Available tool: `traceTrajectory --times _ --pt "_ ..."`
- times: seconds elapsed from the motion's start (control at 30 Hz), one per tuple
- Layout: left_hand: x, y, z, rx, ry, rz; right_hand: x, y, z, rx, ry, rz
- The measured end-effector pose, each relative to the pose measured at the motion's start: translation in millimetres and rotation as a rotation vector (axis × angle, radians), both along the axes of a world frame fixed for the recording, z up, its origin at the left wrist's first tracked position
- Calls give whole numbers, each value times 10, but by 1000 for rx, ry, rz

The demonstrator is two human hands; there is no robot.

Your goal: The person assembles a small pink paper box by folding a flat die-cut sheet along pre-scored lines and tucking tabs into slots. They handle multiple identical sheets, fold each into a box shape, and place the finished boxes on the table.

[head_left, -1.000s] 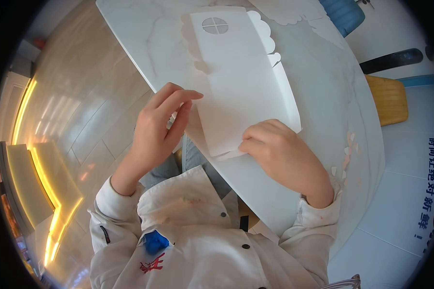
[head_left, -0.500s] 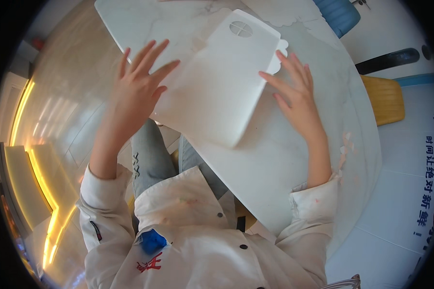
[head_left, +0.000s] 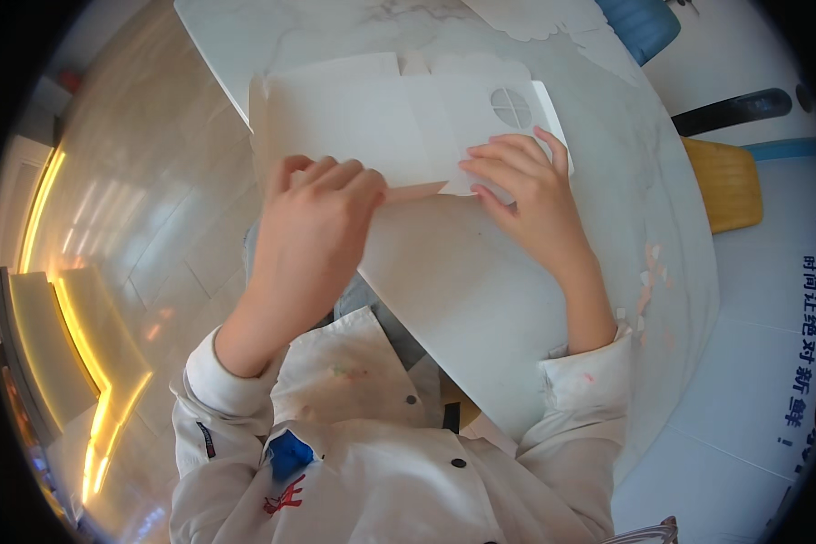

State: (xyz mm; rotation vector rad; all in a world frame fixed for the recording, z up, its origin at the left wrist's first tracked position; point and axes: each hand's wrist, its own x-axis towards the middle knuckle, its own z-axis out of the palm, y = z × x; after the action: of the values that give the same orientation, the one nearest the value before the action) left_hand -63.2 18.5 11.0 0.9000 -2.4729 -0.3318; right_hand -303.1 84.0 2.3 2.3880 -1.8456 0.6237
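Marble-veined white tabletop point(head_left: 480, 299), tiled floor point(head_left: 168, 181) along its left side; yellow light strip point(head_left: 106, 399) at far left. Blue chair point(head_left: 639, 27) at upper right, yellow chair point(head_left: 723, 186) lower down on that side.

Carton point(head_left: 335, 118): white, lying crosswise on the far part of the tabletop, its left end reaching the tabletop's edge. Round window point(head_left: 510, 108) with crossed bars near its right end. Narrow flap point(head_left: 417, 190) raised along the near edge, between the two hands.

Left hand point(head_left: 313, 213): at the near edge, left of the flap, knuckles uppermost, fingers curled. Fingertips hidden; cannot tell whether its grip is closed on the card.

Right hand point(head_left: 530, 195): grip open, fingers spread over the carton's near right corner, just below the window. Contact not certain.

Pale scraps point(head_left: 651, 276) on the tabletop, well to the right of the carton.
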Motion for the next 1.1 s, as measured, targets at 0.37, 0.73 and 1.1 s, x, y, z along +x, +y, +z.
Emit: traceTrajectory --times 0.37,0.73,1.1 --pt "150 -68 4 30 108 17 351 151 190 143 -122 28" --pt "-8 -14 27 65 239 -74 441 107 167 -540 134 -54" --pt "-187 82 85 -145 40 -189 618 336 387 -353 517 -98"
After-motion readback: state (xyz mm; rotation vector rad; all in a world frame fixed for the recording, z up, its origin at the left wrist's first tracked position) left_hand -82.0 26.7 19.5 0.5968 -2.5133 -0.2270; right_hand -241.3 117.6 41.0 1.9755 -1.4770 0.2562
